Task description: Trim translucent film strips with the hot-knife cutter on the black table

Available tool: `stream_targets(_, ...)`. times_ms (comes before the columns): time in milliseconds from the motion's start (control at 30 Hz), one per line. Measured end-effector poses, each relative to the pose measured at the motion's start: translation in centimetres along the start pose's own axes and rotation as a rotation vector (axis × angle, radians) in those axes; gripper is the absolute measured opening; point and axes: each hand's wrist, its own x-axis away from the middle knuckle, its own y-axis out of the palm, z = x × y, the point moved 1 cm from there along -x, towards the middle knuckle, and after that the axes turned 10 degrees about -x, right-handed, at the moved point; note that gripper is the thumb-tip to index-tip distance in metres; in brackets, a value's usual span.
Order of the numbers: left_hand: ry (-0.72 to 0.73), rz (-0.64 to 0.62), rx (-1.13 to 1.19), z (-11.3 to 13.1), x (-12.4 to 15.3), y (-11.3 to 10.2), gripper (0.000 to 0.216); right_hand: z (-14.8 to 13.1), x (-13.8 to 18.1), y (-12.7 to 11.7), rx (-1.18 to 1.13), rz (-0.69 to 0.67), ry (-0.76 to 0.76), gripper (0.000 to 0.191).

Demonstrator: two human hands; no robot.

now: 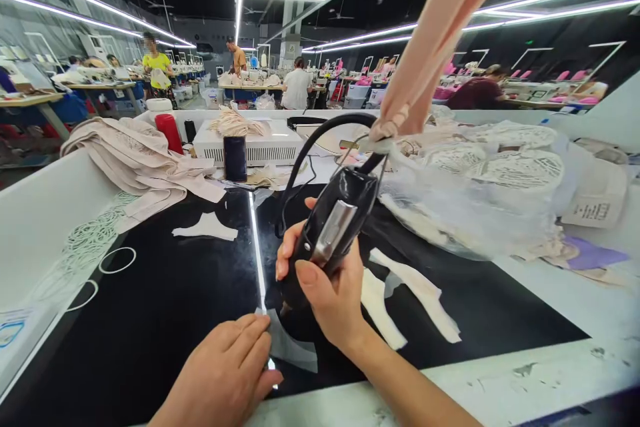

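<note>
My right hand [325, 287] grips a black hand-held tool [333, 223] with a metal plate on its side; its tip points down at the black work surface [165, 300]. A black cord [320, 133] loops up from the tool's top. My left hand [225, 373] lies flat near the front edge, fingers pressing a thin translucent fabric piece [290, 347] under the tool's tip. Two cream fabric cut pieces [415, 293] lie just right of my right hand.
A pile of beige fabric [135, 153] sits at the back left, a white box unit [260, 143] behind centre, a plastic bag of lace pieces [480, 193] at right. Thin white rings [117, 260] lie left. Beige fabric hangs overhead [440, 27]. Other workers stand far behind.
</note>
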Motion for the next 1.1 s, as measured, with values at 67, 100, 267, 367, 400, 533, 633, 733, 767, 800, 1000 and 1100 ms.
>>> stream_targets(67,0.001,0.014,-0.003,0.0,0.0,0.1,0.049,0.4,0.0,0.4,-0.013,-0.007,-0.009,0.033)
stream_targets(100,0.002,0.019,-0.004,-0.1,0.0,0.2,0.049,0.5,0.0,0.5,-0.019,-0.013,-0.013,0.031)
stream_targets(267,0.006,0.031,-0.005,-0.1,0.2,0.3,0.049,1.2,-0.1,0.5,0.019,-0.004,0.005,0.032)
stream_targets(367,0.021,0.036,-0.009,-0.1,0.4,0.2,0.047,1.4,0.0,0.4,0.069,0.031,0.01,0.034)
stream_targets(400,0.027,0.034,-0.012,-0.2,0.4,0.2,0.047,1.4,0.1,0.4,0.076,0.039,0.011,0.034)
stream_targets(533,0.046,0.021,-0.017,-0.2,0.4,0.2,0.046,1.2,0.1,0.5,0.09,0.06,0.033,0.034)
stream_targets(633,0.044,0.025,-0.017,-0.2,0.4,0.3,0.047,1.1,0.1,0.5,0.118,0.073,0.05,0.036)
stream_targets(733,0.04,0.025,-0.019,-0.3,0.4,0.4,0.046,1.3,0.0,0.5,0.169,0.099,0.041,0.03)
stream_targets(767,0.041,0.026,-0.019,-0.3,0.4,0.3,0.046,1.3,0.0,0.5,0.173,0.1,0.039,0.028)
stream_targets(800,0.041,0.027,-0.019,-0.3,0.4,0.3,0.046,1.3,0.0,0.5,0.165,0.095,0.038,0.026)
stream_targets(1000,0.05,0.02,-0.011,-0.3,0.5,0.4,0.043,1.3,-0.2,1.1,0.064,0.086,0.041,0.027)
stream_targets(1100,0.033,0.023,0.002,-0.3,0.6,0.5,0.044,1.5,-0.2,1.3,0.085,0.099,0.068,0.027)
